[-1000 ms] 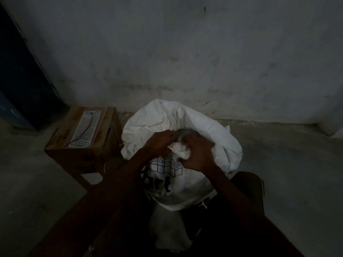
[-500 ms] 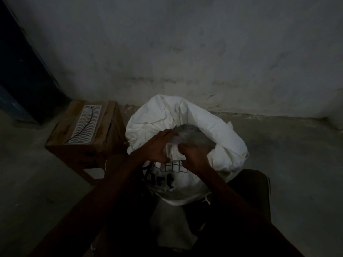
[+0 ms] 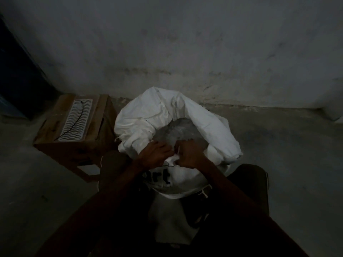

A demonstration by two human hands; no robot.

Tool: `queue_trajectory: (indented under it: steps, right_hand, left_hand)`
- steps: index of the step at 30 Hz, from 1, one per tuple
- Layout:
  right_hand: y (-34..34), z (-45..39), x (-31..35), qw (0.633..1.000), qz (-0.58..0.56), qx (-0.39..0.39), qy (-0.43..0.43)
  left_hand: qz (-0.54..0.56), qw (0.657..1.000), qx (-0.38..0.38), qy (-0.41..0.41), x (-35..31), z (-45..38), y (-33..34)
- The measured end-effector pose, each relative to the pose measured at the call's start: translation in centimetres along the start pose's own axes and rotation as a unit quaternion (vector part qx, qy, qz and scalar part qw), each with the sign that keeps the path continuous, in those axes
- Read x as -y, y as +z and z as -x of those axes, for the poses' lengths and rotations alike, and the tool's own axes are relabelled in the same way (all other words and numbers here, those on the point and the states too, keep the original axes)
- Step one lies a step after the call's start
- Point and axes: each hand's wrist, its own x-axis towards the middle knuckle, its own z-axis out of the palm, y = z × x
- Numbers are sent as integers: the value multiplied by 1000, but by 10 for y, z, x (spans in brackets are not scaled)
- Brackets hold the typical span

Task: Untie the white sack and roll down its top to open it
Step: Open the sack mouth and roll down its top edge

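White sack (image 3: 154,115) open, top floppy, crumpled. Left hand (image 3: 155,156), right hand (image 3: 189,155) both pinch near edge, 6 o'clock side.

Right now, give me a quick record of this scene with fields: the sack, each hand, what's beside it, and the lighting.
sack: white sack, mouth open, top bunched around a grey plastic liner
left hand: left hand grips the near rim of the sack
right hand: right hand grips the same rim, close beside the left
beside: cardboard box on the floor to the sack's left
lighting: dim
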Motion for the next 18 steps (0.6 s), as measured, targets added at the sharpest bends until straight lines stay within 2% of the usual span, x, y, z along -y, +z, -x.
queue_trajectory:
  steps: [1,2,3,4,5,6,7,8,10,14,16,18]
  right_hand:
    - [2,-1,3,1000,13,-2,-21]
    - [6,-2,4,999,8,-4,-43]
    - [7,-3,5,998,-7,-4,-57]
    - [3,-5,6,998,-28,0,-62]
    - [0,-10,6,998,-43,3,-54]
    - [-6,-16,7,997,-56,3,-46]
    - [-12,-21,7,997,-72,6,-33]
    - [-19,-26,7,996,-83,-4,-33]
    - [-28,-38,4,994,-42,-80,-67]
    - [-46,-72,4,986,-20,-165,-29]
    - [-56,-99,5,978,51,-200,-8]
    - [-66,-131,5,969,112,-220,17]
  left_hand:
    - [52,996,24,-68,-3,-5,0]
    - [79,975,18,-207,-7,-17,-8]
    - [74,924,0,-375,-6,-27,-13]
    - [104,870,-48,-480,0,-28,-23]
    - [220,877,-55,-424,12,-26,-22]
    - [337,886,-44,-314,24,-21,-27]
    - [388,887,-46,-247,32,-16,-38]
    - [408,878,-58,-245,40,-14,-48]
    - [397,861,-116,-295,55,-27,-61]
    - [272,870,-186,-367,100,-45,-45]
    - [236,873,-213,-371,130,-55,-37]
    - [208,873,-207,-390,148,-73,-34]
